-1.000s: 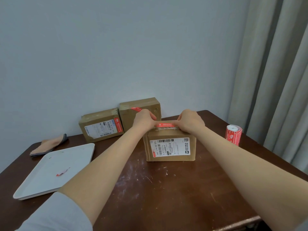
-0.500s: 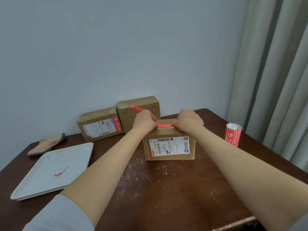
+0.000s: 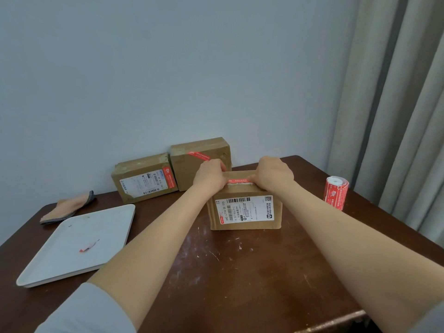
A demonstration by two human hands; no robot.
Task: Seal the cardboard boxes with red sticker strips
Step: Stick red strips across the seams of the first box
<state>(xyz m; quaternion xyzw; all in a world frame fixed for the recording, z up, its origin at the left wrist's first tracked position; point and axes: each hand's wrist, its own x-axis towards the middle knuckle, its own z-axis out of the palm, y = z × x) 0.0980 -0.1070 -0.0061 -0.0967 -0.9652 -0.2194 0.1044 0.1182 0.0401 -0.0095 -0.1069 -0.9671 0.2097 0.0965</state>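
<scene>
Head camera: a person's left hand and right hand, fingers curled, pinch opposite ends of a red sticker strip lying across the top of a cardboard box on the brown surface.

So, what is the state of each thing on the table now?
front box: upright, closed.
red strip: lies along front box top edge, ends held.
left hand: fingers curled on strip's left end.
right hand: fingers curled on strip's right end.
left back box: closed, already sealed.
right back box: closed, already sealed.
sticker roll: upright.
tray: holds a red scrap.
</scene>
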